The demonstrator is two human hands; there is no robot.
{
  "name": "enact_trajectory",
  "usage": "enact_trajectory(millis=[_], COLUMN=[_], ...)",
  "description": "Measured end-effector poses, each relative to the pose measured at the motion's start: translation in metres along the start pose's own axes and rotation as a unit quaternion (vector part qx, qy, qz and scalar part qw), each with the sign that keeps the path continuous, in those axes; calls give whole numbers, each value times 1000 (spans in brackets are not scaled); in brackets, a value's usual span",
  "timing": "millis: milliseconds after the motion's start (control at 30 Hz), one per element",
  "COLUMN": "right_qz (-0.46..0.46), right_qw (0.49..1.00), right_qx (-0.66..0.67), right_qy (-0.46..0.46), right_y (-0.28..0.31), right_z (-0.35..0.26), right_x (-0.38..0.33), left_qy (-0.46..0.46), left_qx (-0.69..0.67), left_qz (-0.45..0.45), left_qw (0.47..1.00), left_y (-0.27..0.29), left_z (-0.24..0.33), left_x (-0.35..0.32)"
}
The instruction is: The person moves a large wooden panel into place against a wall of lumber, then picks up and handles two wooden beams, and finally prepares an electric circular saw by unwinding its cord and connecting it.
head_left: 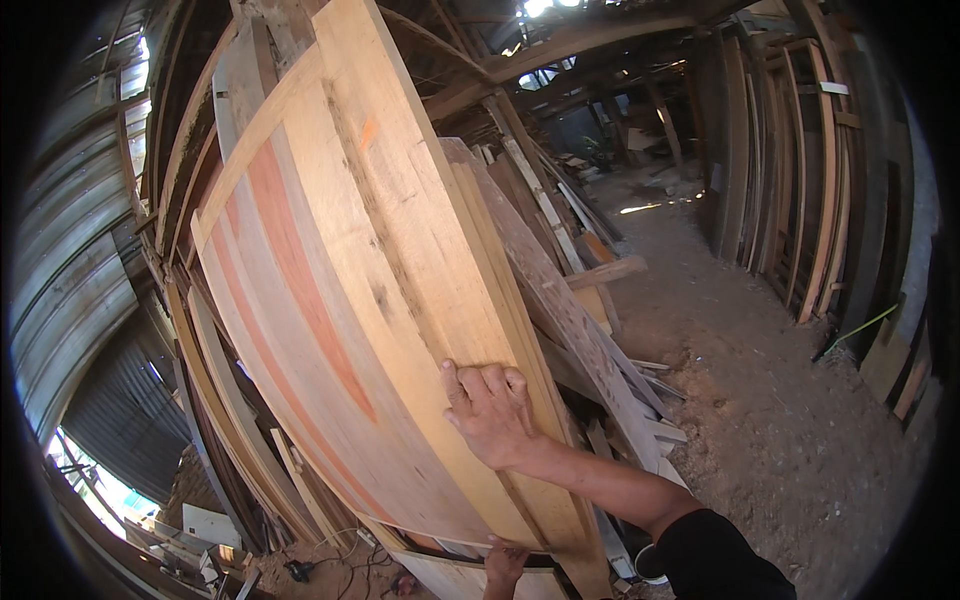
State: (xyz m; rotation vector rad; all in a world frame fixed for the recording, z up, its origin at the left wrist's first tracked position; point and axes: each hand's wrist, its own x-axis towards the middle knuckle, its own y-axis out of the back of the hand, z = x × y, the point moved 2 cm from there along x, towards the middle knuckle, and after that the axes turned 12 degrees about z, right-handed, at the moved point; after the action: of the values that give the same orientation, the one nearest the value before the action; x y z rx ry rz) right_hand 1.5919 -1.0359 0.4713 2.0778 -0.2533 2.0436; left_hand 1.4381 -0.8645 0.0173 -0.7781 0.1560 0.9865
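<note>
In the head view a wide wooden panel (330, 300) stands lifted on edge, leaning among stacked planks (590, 330) beside the dirt floor (780, 400); it looks raised but not yet carried off or set down. The right hand (490, 412) lies flat on its face, fingers together and curled over a board edge, while the left hand (503, 562) supports the bottom edge, its grip mostly hidden

Stacked planks (350, 300) leaning against corrugated wall (70, 270) at left, dirt floor (760, 400) at right, door frames (800, 170) beyond.
</note>
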Motion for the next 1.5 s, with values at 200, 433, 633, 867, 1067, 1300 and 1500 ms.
enact_trajectory(millis=[200,433,633,867,1067,1300,1500], right_qz=[-11,-4,12,-11,-22,-43,-50], right_qw=[1000,996,997,997,997,997,998], right_qx=[-8,-6,-32,-43,-47,-42,16], right_qy=[26,84,70,65,56,57,30], right_y=[-3,-17,-19,-8,-15,-23,-7], right_z=[10,34,17,14,19,25,15], right_x=[-14,12,-2,-1,-2,4,0], left_qy=[-175,10,16,-12,-18,-38,-12], left_qx=[188,19,2,-33,-40,-35,-41], left_qz=[-67,76,119,125,105,15,52], left_qw=[964,997,993,992,993,999,998], left_y=[-22,-46,-45,-43,-49,-46,-22], left_z=[-2,23,22,12,13,9,-9], left_x=[-35,-13,-39,-46,-43,-22,-8])
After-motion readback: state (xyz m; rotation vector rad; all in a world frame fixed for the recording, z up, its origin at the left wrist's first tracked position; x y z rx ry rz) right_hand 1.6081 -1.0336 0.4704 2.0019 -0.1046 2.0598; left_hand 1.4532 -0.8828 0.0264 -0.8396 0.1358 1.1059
